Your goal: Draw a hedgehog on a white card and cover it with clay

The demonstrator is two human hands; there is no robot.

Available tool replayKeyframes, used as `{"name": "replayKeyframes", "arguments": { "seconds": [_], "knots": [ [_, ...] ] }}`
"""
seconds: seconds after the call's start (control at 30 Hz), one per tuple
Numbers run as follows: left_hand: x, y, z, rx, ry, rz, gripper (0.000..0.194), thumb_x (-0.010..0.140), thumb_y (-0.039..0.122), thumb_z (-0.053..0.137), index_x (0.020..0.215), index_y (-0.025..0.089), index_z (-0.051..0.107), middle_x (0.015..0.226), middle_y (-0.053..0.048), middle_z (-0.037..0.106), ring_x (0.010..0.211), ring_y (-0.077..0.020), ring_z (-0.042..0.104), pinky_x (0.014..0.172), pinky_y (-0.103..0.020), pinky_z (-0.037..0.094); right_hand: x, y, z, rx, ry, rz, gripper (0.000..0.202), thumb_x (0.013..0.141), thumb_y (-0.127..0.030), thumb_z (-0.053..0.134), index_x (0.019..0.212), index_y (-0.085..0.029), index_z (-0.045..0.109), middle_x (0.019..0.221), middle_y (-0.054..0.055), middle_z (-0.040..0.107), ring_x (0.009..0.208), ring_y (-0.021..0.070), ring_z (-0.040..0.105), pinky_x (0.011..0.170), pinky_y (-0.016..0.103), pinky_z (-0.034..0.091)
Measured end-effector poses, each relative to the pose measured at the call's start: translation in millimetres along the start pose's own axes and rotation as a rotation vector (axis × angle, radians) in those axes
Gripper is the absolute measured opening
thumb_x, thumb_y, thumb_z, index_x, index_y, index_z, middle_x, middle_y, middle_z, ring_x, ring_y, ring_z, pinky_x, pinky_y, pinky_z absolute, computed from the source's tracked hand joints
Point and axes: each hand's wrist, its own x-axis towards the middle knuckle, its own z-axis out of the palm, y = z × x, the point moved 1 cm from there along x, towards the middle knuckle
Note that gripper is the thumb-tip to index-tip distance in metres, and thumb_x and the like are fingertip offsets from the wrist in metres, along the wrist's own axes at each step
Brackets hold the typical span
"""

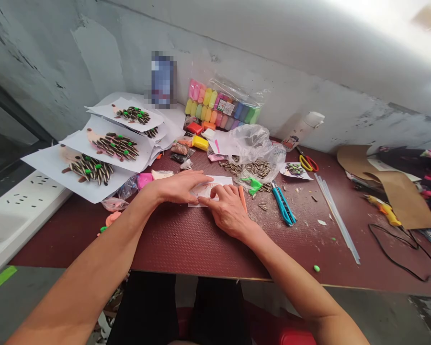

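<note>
A small white card (221, 180) lies on the table in front of me, with a pale, light-coloured patch on it partly under my fingers. Flat along the card's left side rests my left hand (181, 186), fingers stretched out. My right hand (228, 206) is over the card's right part, fingers bent and thumb pointing left; whatever its fingertips hold or press is hidden. Just right of that hand lies an orange stick (243, 199). A blue utility knife (283, 203), green clay (252, 184) and sunflower seeds (262, 206) are farther right.
Sheets with seed-covered hedgehogs (115, 146) are stacked at left beside a white power strip (25, 201). Coloured clay packs (222, 108) lean on the wall. A plastic bag (258, 143), scissors (308, 162), glue sticks (337, 218) and a glue gun (384, 210) occupy the right.
</note>
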Motion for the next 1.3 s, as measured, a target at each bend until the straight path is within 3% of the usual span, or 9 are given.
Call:
{"name": "replayKeyframes", "arguments": {
  "seconds": [0.6,0.9,1.3],
  "knots": [
    [0,3,-2.3,0.0,-0.016,-0.005,0.076,0.083,0.026,0.064,0.154,0.018,0.039,0.163,-0.01,0.04,0.153,-0.0295,0.029,0.123,-0.039,0.026,4,-4,-3,-0.032,-0.017,0.049,0.039,0.098,-0.014,0.049,0.125,-0.033,0.069,0.107,0.007,0.059,0.092,0.0209,0.044,0.09,0.037,0.029],
    [-1,5,-3.0,0.01,-0.01,-0.009,0.076,0.082,0.025,0.064,0.153,0.02,0.039,0.163,-0.01,0.04,0.153,-0.0312,0.027,0.123,-0.044,0.027,4,1,-3,-0.037,0.005,0.094,0.037,0.097,-0.015,0.051,0.125,-0.03,0.069,0.107,0.007,0.059,0.094,0.0216,0.045,0.089,0.037,0.03],
    [0,-2,0.8,-0.008,0.012,0.017,0.078,0.081,0.03,0.064,0.155,0.023,0.039,0.163,-0.008,0.04,0.154,-0.0312,0.026,0.123,-0.046,0.026,-1,6,-4,-0.015,-0.019,0.063,0.031,0.096,-0.013,0.05,0.109,-0.029,0.073,0.107,0.006,0.061,0.095,0.0217,0.047,0.09,0.039,0.029]
  ]
}}
